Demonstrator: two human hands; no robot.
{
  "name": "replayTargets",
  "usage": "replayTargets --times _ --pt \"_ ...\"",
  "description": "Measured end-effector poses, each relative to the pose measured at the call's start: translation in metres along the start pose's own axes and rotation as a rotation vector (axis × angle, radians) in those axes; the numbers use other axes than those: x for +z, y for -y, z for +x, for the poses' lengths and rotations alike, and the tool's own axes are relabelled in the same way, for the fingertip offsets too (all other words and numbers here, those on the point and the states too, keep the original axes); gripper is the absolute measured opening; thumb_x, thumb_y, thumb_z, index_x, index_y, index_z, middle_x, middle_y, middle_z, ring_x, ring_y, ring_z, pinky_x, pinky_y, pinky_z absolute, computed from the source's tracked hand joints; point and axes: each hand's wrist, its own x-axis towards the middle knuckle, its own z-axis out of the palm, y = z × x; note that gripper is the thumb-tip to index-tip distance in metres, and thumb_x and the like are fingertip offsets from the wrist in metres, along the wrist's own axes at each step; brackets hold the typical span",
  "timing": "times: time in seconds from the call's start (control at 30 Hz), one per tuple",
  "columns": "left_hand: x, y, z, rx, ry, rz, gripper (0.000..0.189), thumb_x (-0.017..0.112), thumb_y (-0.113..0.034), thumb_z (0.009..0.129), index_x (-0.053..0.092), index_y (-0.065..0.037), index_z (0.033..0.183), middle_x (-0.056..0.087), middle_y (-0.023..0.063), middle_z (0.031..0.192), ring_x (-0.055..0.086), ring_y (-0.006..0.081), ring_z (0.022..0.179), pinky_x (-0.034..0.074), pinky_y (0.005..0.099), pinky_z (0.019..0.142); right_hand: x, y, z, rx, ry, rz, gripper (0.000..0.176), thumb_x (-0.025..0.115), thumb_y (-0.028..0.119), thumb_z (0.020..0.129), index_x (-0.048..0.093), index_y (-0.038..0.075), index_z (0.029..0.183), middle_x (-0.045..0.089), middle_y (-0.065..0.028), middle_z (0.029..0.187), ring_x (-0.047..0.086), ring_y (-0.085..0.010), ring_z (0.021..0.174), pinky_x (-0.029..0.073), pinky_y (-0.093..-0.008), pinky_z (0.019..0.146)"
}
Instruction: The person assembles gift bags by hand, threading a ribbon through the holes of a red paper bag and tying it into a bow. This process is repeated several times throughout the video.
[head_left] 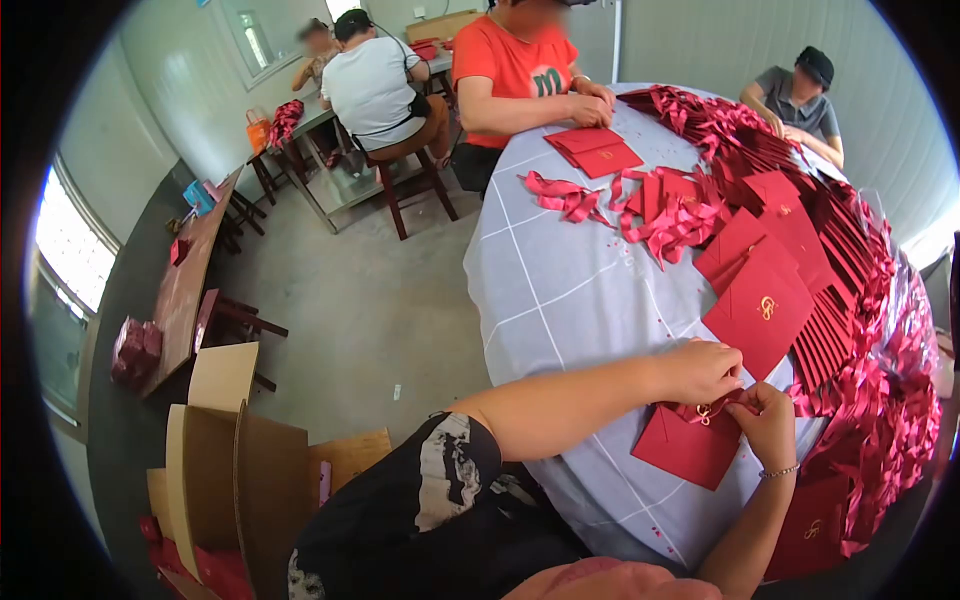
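A red paper envelope-like bag (685, 446) with a gold emblem lies on the white cloth in front of me. My left hand (704, 371) is closed in a pinch at its top edge, on what looks like the red ribbon (690, 411). From the right, my right hand (766, 413), with a bracelet at the wrist, pinches the ribbon close to the gold emblem. The fingers hide part of the ribbon. Just beyond my hands lies another red bag (762, 312) with a gold emblem, overlapping more red bags.
Loose red ribbons (668, 222) lie mid-table on the tablecloth (520, 290). Rows of stacked red bags (850, 260) line the right side. Across the table sit a person in a red shirt (510, 75) and one in a dark cap (800, 105). An open cardboard box (275, 490) stands at left.
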Motion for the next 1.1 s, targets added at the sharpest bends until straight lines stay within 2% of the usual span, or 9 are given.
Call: replayTargets --times 0.07,0.1,0.17,0.33,0.53,0.83,0.97,1.07,1.1 --pt "-0.011 -0.010 -0.002 0.033 0.079 -0.050 0.021 0.067 -0.024 0.086 0.062 -0.005 0.090 0.067 0.0128 0.090 0.066 0.0328 0.088 0.050 0.0423 0.082 0.005 -0.017 0.004 -0.094 -0.066 -0.018 0.016 0.077 0.004 0.076 0.064 -0.004 0.077 0.062 -0.0068 0.062 0.054 -0.0087 0.056 0.043 -0.0260 0.052" --pt "-0.009 -0.010 -0.004 0.064 0.120 0.004 0.019 0.068 -0.024 0.083 0.064 -0.006 0.089 0.065 0.0114 0.088 0.065 0.0315 0.086 0.049 0.0414 0.083 0.004 -0.006 0.003 0.027 -0.028 0.041 0.014 0.076 0.004 0.078 0.066 -0.005 0.079 0.062 -0.0054 0.062 0.054 -0.0075 0.056 0.042 -0.0254 0.051" --pt "-0.007 -0.004 -0.007 0.139 0.211 0.142 0.018 0.071 -0.023 0.080 0.065 -0.007 0.085 0.064 0.0099 0.088 0.064 0.0302 0.086 0.047 0.0402 0.085 0.010 -0.006 0.004 -0.001 -0.016 0.069 0.012 0.076 0.004 0.080 0.068 -0.005 0.081 0.062 -0.0050 0.061 0.054 -0.0074 0.056 0.042 -0.0254 0.051" --pt "0.003 0.003 -0.003 0.063 0.160 0.121 0.014 0.074 -0.014 0.076 0.064 -0.006 0.078 0.063 0.0117 0.088 0.064 0.0308 0.090 0.047 0.0411 0.089 0.002 -0.020 0.006 -0.005 -0.063 0.082 0.011 0.076 0.003 0.080 0.068 -0.004 0.082 0.065 -0.0042 0.068 0.056 -0.0075 0.061 0.045 -0.0242 0.056" --pt "0.002 0.003 -0.001 -0.020 0.148 0.034 0.015 0.074 -0.010 0.075 0.061 -0.002 0.075 0.064 0.0152 0.086 0.066 0.0348 0.090 0.050 0.0428 0.094 -0.017 -0.037 0.008 0.046 -0.182 0.567 0.006 0.071 0.000 0.086 0.066 0.001 0.087 0.063 0.0006 0.076 0.053 -0.0056 0.066 0.042 -0.0200 0.061" --pt "-0.006 -0.004 -0.003 0.011 0.175 -0.009 0.012 0.072 -0.011 0.076 0.065 -0.002 0.074 0.064 0.0141 0.086 0.066 0.0343 0.086 0.051 0.0434 0.080 -0.001 -0.044 0.012 0.082 -0.145 1.104 0.003 0.064 0.002 0.095 0.063 0.002 0.097 0.067 -0.0032 0.094 0.063 -0.0111 0.082 0.052 -0.0235 0.077" --pt "-0.018 -0.018 -0.007 -0.026 0.167 -0.057 0.024 0.071 -0.024 0.085 0.065 -0.001 0.089 0.068 0.0162 0.089 0.068 0.0322 0.086 0.052 0.0414 0.078 0.009 -0.029 0.012 0.010 -0.270 1.150 0.003 0.061 0.007 0.099 0.061 0.004 0.099 0.067 -0.0055 0.101 0.065 -0.0138 0.086 0.053 -0.0247 0.081" --pt "-0.019 -0.019 -0.001 -0.122 0.073 -0.209 0.037 0.061 -0.036 0.096 0.062 0.001 0.105 0.070 0.0208 0.095 0.069 0.0324 0.090 0.053 0.0402 0.078 -0.011 -0.043 0.009 0.020 -0.003 1.194 0.006 0.056 0.010 0.101 0.057 0.005 0.104 0.065 -0.0065 0.098 0.064 -0.0166 0.089 0.052 -0.0273 0.083" --pt "-0.011 -0.010 0.003 -0.134 0.061 -0.271 0.036 0.058 -0.034 0.097 0.062 0.000 0.105 0.070 0.0213 0.097 0.069 0.0335 0.091 0.053 0.0405 0.078 -0.008 -0.027 0.006 0.003 -0.069 1.077 0.006 0.057 0.009 0.100 0.059 0.004 0.101 0.063 -0.0047 0.090 0.063 -0.0139 0.083 0.052 -0.0251 0.077"
